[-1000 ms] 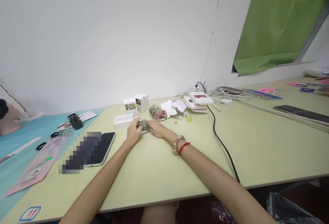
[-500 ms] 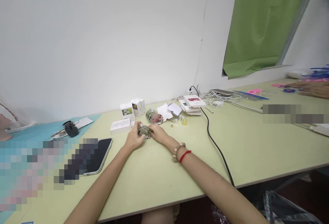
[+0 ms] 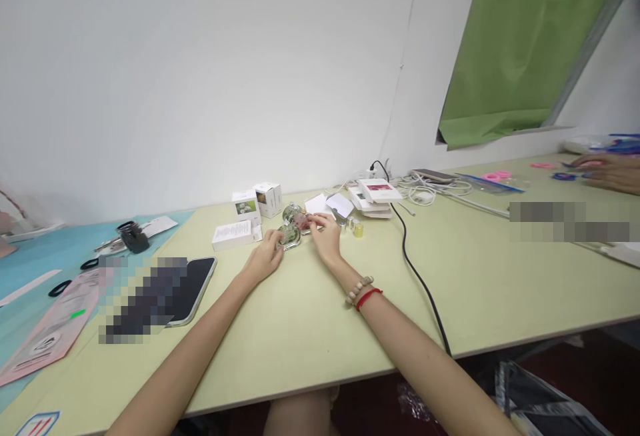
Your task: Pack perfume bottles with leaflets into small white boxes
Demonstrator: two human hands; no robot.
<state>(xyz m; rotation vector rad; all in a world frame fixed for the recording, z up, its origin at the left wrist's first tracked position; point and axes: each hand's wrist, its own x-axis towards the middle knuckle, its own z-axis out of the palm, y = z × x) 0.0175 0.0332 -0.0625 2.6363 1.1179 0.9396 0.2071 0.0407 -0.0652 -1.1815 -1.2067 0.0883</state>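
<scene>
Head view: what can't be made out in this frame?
- Grip of left hand and right hand on the glass bottles: too small, fingers cover them.
- Phone: left half pixelated.
- Whatever lies under the pixel patch, far right.
- Another person's hand: cut off by right edge.

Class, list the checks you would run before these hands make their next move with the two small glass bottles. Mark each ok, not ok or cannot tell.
1. The left hand touches the green bottle: ok.
2. The right hand touches the pink bottle: ok.
3. Firm grip closed round either bottle: cannot tell.
4. Both bottles capped: cannot tell.
5. The yellow bottle stands apart from the right hand: ok.
6. The phone lies apart from the left arm: ok.
</scene>
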